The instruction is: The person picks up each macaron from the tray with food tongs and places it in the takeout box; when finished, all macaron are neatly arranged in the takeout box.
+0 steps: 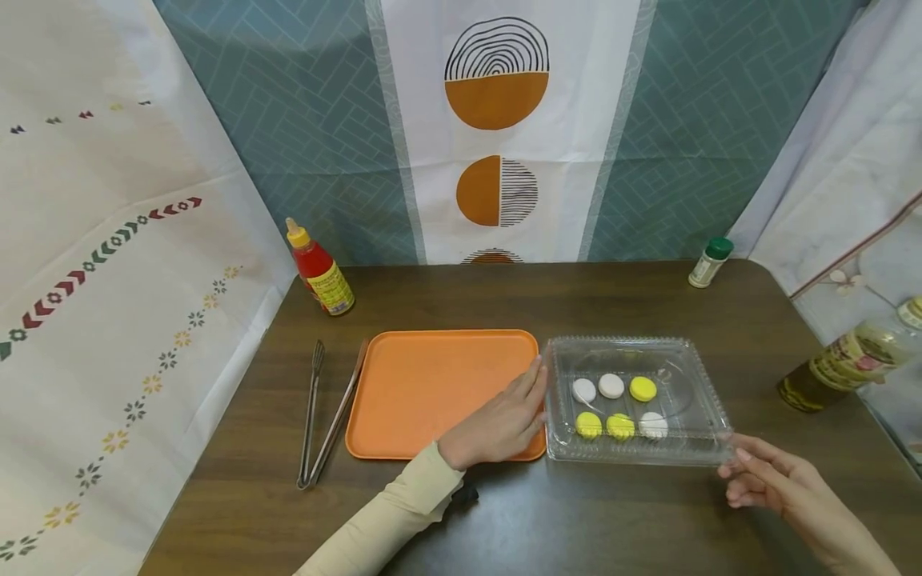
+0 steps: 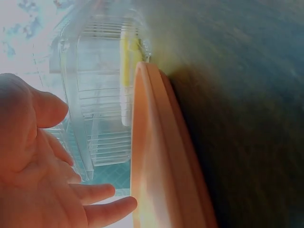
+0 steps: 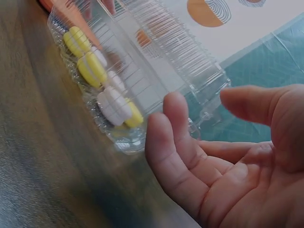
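A clear plastic clamshell container (image 1: 677,448), its lid down, lies on the table with three white macarons (image 1: 611,386) and three yellow macarons (image 1: 643,390) inside. My left hand (image 1: 497,420) reaches over the right part of an orange tray (image 1: 439,392), its straight fingers against the container's left side. At the near right corner, my right hand (image 1: 781,484) pinches the container's edge between thumb and fingers. The right wrist view shows the thumb (image 3: 251,102) at the lid's corner and the other fingers curled below.
Metal tongs (image 1: 311,432) lie left of the tray. Behind them stands a red sauce bottle (image 1: 322,272) with a yellow cap. A green-capped shaker (image 1: 709,262) is at the back right, and an oil bottle (image 1: 843,364) near the right edge. Cloths hang around the dark wooden table (image 1: 504,520).
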`<state>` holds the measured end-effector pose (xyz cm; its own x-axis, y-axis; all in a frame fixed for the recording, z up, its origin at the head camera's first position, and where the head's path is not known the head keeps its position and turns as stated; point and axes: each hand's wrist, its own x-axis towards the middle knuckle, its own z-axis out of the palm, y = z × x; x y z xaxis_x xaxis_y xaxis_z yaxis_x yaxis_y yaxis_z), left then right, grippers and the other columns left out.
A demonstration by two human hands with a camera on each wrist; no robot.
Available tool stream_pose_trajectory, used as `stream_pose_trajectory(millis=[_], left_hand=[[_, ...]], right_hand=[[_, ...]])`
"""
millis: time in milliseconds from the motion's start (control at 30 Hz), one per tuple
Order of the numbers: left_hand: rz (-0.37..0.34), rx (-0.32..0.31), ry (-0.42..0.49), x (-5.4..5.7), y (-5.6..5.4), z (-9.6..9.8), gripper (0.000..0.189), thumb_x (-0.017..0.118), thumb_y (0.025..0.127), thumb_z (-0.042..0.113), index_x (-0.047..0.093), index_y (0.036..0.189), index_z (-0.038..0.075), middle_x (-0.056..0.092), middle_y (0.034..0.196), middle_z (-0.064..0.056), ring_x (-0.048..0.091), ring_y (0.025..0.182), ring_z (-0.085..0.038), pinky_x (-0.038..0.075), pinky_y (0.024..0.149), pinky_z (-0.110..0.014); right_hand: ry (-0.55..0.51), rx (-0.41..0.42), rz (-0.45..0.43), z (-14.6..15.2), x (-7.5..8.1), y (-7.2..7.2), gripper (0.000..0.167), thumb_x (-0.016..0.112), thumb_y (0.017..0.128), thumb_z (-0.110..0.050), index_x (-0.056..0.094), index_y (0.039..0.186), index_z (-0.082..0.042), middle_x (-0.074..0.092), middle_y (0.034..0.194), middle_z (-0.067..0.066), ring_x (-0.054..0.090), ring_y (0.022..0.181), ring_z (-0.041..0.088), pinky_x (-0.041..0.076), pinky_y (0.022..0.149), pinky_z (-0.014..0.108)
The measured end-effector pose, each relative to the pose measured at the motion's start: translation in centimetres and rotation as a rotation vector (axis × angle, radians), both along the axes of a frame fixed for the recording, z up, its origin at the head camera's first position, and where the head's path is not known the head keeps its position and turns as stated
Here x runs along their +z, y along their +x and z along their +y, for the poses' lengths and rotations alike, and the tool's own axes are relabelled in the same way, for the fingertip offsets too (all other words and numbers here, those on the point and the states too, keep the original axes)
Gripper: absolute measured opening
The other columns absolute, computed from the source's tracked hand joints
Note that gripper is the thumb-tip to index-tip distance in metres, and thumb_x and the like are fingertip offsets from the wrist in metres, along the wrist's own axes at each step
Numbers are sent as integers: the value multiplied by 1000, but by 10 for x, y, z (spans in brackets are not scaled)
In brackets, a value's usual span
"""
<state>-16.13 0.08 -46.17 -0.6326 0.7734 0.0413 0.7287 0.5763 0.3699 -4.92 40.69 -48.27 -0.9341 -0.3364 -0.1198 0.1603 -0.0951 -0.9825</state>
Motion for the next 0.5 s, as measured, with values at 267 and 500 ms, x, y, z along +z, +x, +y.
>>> stream_pose_trajectory(millis=[267, 500], left_hand=[[9, 17, -43, 0, 5, -2, 62, 35, 110, 23, 9, 159, -5, -2, 167, -22, 20, 151, -34, 25, 118, -39], [-7, 31, -38, 2, 4, -2, 65, 40, 108, 22, 10, 160, -3, 4, 166, -25, 22, 150, -36, 27, 117, -43]], right_hand=[[42, -116, -2, -9, -5, 2, 45, 39, 108, 0, 70, 119, -31, 70, 98, 8, 70, 83, 22, 58, 73, 34], [65, -131, -14, -11, -4, -1, 41, 39, 108, -1, 71, 112, -25, 69, 89, 7, 69, 76, 20, 59, 68, 34]])
